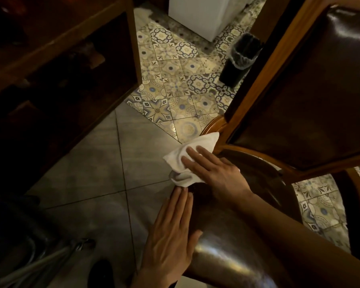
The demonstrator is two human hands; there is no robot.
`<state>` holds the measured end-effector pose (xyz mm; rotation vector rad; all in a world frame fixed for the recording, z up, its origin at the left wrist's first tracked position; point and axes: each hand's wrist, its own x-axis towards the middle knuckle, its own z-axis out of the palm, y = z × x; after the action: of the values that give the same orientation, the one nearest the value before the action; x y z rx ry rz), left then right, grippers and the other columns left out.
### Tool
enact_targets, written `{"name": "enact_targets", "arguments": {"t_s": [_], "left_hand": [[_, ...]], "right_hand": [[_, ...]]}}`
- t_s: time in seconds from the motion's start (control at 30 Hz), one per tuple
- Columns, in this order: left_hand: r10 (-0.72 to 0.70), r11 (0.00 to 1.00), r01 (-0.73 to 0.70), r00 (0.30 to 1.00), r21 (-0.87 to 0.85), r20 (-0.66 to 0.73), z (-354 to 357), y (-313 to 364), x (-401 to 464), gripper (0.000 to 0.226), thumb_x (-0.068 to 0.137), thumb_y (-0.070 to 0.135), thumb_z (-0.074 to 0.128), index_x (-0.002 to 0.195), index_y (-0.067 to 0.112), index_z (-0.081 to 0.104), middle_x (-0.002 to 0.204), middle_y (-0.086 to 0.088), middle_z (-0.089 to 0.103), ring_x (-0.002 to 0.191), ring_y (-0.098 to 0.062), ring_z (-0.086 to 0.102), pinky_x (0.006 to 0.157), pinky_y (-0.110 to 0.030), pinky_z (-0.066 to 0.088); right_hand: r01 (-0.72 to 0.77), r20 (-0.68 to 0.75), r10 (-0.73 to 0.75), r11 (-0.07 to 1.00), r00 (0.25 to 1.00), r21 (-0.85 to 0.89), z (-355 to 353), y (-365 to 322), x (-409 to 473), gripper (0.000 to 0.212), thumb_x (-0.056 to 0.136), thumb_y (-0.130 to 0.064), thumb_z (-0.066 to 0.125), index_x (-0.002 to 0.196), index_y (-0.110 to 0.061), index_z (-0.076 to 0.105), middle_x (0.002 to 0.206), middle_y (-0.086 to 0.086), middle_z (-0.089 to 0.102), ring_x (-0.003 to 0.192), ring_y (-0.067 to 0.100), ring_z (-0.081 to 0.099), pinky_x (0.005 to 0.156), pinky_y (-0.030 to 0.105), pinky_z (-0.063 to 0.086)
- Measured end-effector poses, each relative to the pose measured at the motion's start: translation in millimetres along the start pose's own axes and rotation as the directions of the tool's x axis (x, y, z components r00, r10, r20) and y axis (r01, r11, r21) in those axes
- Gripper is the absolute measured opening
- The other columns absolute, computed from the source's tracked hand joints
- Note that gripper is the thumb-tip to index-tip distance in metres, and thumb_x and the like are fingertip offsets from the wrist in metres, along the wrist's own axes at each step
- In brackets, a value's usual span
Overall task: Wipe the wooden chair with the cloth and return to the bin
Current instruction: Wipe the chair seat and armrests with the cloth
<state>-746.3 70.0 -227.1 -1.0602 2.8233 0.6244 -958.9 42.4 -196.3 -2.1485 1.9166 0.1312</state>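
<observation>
A wooden chair (264, 65) with a dark leather back and seat fills the right side of the head view. My right hand (214, 173) presses a white cloth (190, 156) flat against the seat's left edge, near where the back post meets the seat rim. My left hand (170, 231) lies flat with fingers together on the seat's front-left edge, just below the cloth. A small black bin (240, 59) with a clear liner stands on the patterned floor beyond the chair back.
A dark wooden table or cabinet (56, 59) stands at the left. A white appliance (204, 13) stands at the back. Patterned tiles (175, 84) and grey tiles (104, 163) cover the floor between them. Metal legs (40, 265) lie at bottom left.
</observation>
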Motion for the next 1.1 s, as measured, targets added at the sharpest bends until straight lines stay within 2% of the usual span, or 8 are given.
{"name": "enact_targets", "arguments": {"t_s": [0.13,0.3,0.43,0.67,0.87,1.1], "left_hand": [[0.015,1.000,-0.014,1.000,0.021,-0.005,-4,1,-1,0.081,0.094,0.056,0.041,0.155,0.005,0.023,0.165,-0.014,0.013,0.151,-0.026,0.012,0.115,-0.041,0.018],[0.020,0.999,-0.019,1.000,0.045,-0.018,-3,0,1,0.082,0.095,0.057,0.038,0.155,0.004,0.021,0.165,-0.015,0.012,0.151,-0.028,0.012,0.115,-0.043,0.018],[0.026,0.999,-0.025,0.999,0.046,-0.022,-1,0,1,0.081,0.096,0.057,0.037,0.155,0.004,0.020,0.165,-0.015,0.011,0.151,-0.028,0.011,0.116,-0.043,0.016],[0.008,1.000,-0.007,1.000,0.027,-0.028,0,2,0,0.079,0.098,0.056,0.032,0.157,0.006,0.012,0.166,-0.012,0.004,0.152,-0.025,0.004,0.117,-0.042,0.012],[0.015,0.998,-0.014,1.000,0.053,-0.018,2,-1,-1,0.077,0.101,0.055,0.024,0.157,0.007,0.003,0.166,-0.012,-0.005,0.152,-0.024,-0.007,0.119,-0.043,0.010],[0.038,0.997,-0.038,0.999,0.063,-0.001,3,-3,-2,0.073,0.102,0.051,0.018,0.156,0.005,-0.001,0.165,-0.014,-0.008,0.151,-0.025,-0.013,0.122,-0.046,0.010]], "right_hand": [[-0.115,-0.011,0.115,0.992,0.993,-0.053,-12,29,28,0.082,0.093,-0.010,0.053,0.156,-0.035,0.007,0.165,-0.008,0.000,0.150,0.020,0.003,0.105,0.046,0.041],[-0.181,-0.008,0.181,0.979,0.983,-0.091,-24,60,48,0.086,0.086,-0.016,0.065,0.156,-0.029,0.016,0.165,-0.003,0.012,0.149,0.026,0.016,0.100,0.049,0.044],[-0.250,0.020,0.255,0.957,0.967,-0.145,-27,73,56,0.106,0.079,-0.023,0.078,0.157,-0.030,0.006,0.166,-0.002,0.004,0.149,0.027,0.013,0.105,0.047,0.042],[-0.337,0.063,0.341,0.939,0.938,-0.068,-31,51,55,0.101,0.082,-0.018,0.073,0.157,-0.026,0.006,0.166,0.004,0.002,0.150,0.031,0.009,0.109,0.046,0.035],[-0.315,0.076,0.315,0.949,0.946,-0.017,-21,15,37,0.094,0.088,-0.011,0.066,0.157,-0.028,0.004,0.166,0.002,-0.001,0.150,0.028,0.006,0.112,0.047,0.033],[-0.309,0.060,0.310,0.951,0.949,-0.022,-13,-19,21,0.086,0.090,-0.013,0.062,0.157,-0.029,0.010,0.166,0.001,0.005,0.150,0.028,0.011,0.107,0.051,0.039]]}}
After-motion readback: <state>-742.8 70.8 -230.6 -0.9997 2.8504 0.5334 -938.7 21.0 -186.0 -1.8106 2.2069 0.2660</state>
